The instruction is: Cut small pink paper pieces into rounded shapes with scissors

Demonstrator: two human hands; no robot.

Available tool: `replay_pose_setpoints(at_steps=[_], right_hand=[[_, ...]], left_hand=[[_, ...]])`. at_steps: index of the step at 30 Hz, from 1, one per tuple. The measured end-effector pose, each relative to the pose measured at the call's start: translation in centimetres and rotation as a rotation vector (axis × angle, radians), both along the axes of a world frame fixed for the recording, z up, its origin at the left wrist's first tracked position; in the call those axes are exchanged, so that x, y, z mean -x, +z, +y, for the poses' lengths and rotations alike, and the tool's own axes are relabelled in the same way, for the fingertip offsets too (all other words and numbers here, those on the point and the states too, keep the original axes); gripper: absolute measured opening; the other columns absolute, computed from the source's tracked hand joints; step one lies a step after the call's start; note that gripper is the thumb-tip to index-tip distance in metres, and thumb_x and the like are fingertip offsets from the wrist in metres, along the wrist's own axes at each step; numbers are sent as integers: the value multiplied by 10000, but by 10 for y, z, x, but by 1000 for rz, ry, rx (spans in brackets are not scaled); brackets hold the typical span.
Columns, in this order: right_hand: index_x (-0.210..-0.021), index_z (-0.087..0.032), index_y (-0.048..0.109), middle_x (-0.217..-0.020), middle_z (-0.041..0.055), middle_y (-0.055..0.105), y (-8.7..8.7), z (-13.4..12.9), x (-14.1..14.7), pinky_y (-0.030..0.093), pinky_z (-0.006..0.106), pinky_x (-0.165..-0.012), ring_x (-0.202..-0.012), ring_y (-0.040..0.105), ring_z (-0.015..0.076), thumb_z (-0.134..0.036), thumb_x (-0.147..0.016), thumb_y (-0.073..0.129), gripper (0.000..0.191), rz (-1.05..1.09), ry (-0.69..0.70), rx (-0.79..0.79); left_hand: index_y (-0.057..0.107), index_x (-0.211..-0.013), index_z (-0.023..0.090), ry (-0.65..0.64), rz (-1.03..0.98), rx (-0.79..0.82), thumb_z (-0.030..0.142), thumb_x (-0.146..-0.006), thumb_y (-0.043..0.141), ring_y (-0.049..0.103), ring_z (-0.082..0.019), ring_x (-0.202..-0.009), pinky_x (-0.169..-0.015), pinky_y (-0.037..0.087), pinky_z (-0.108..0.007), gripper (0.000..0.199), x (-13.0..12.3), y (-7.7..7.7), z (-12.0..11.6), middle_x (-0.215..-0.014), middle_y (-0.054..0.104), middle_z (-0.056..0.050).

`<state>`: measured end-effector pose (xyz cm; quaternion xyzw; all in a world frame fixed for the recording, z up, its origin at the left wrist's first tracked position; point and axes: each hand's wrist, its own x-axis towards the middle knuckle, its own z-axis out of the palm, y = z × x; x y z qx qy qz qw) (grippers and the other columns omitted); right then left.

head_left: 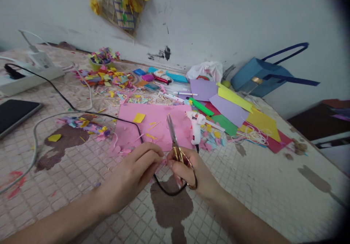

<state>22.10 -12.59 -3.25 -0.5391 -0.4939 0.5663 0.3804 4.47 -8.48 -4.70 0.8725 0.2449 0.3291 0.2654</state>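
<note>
My right hand [191, 167] is closed round the gold handles of a pair of scissors [172, 129]. Their blades are together and point away from me. A small pink paper piece [164, 161] is pinched between the fingertips of both hands, mostly hidden by them. My left hand [143, 163] has its fingers bent together at that piece, close beside the right. Just beyond lies a pink sheet [164, 112] scattered with paper scraps and a yellow paper square [139, 117]. A white glue gun [195, 125] rests at the sheet's right edge; a black cable [171, 194] loops below my hands.
Coloured paper sheets [229, 109] and a tangle of string [253, 135] lie right, near a blue bag [258, 76]. Paper cuttings [109, 78] surround a green pot [98, 66] at the back. A phone [16, 114] and power strip [30, 78] are left.
</note>
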Motion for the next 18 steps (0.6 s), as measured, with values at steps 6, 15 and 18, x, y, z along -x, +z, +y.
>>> replay_pose_setpoints(at_steps=[6,15,18], right_hand=[[-701,-167,516,-478,-81,413,8,0,2,314,174,-386,-390,386,65,-204,-764,516,73,-106,2,-73],[-714,-159,518,-459,-75,417,3,0,2,319,178,-373,-379,390,73,-308,-813,515,179,-116,1,-45],[-714,-167,508,-467,-78,406,3,0,3,343,183,-377,-378,395,74,-405,-818,534,261,-86,-25,-39]], left_hand=[[534,-803,175,-9,-99,515,148,-882,457,547,-137,-811,-716,437,-263,114,-5,8,-1,-851,576,-15],[559,-726,153,40,-293,1193,332,-808,585,544,-137,-714,-722,424,-292,199,-7,9,4,-707,589,3],[568,-721,148,40,-353,1263,327,-789,616,546,-136,-708,-737,422,-297,197,-6,8,4,-698,590,1]])
